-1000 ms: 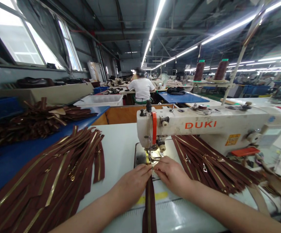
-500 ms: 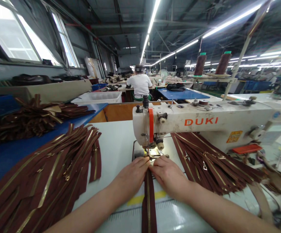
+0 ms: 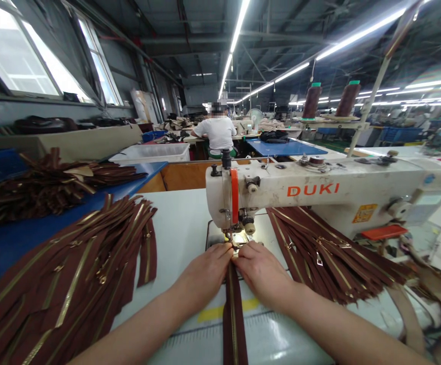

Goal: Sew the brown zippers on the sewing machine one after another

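Note:
A brown zipper strip with gold teeth runs from the front edge up to the needle area of a white sewing machine. At its upper end, my left hand pinches the strip from the left, fingertips just below the presser foot. My right hand has its fingers closed on the same end from the right, close beside the left fingertips. The very end of the strip is hidden by the fingers.
Brown zippers are heaped at left, and another bundle lies under the machine arm. More zippers cover a blue table. Ahead, a person in white sits beyond a white crate.
The whole view has shifted slightly. Both hands stay at the same place on the strip by the needle. The person ahead has shifted an arm outward.

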Action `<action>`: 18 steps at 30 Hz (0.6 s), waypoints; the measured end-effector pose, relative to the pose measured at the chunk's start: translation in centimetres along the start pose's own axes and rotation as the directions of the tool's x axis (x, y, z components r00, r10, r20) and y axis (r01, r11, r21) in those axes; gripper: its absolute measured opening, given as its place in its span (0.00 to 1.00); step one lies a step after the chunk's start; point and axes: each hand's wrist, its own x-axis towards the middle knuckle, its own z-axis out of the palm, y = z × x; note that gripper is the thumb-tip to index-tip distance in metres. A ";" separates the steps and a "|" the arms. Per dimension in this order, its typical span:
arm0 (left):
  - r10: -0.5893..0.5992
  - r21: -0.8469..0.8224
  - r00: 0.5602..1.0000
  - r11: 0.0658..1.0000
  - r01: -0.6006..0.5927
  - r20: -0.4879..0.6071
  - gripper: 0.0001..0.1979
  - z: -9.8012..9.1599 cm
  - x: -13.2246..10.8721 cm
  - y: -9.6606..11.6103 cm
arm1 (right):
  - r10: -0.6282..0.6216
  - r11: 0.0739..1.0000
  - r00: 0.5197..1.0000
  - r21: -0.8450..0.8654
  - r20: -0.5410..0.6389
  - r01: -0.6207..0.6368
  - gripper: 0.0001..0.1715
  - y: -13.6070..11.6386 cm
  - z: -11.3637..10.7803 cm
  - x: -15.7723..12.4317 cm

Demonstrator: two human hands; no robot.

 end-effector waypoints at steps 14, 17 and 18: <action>-0.112 -0.109 0.993 0.988 0.106 -0.048 0.14 -0.3 -0.1 0.6 | -0.017 1.000 1.000 0.002 -0.007 0.017 0.09 0.1 -0.1 -0.2; -0.115 -0.113 0.993 0.987 0.110 -0.034 0.14 -0.4 0.0 0.6 | -0.014 1.000 1.000 -0.008 -0.002 0.014 0.09 0.1 -0.1 -0.1; -0.116 -0.113 0.993 0.987 0.112 -0.029 0.13 -0.5 0.0 0.6 | -0.013 1.000 1.000 -0.008 -0.002 0.012 0.08 0.1 -0.1 -0.1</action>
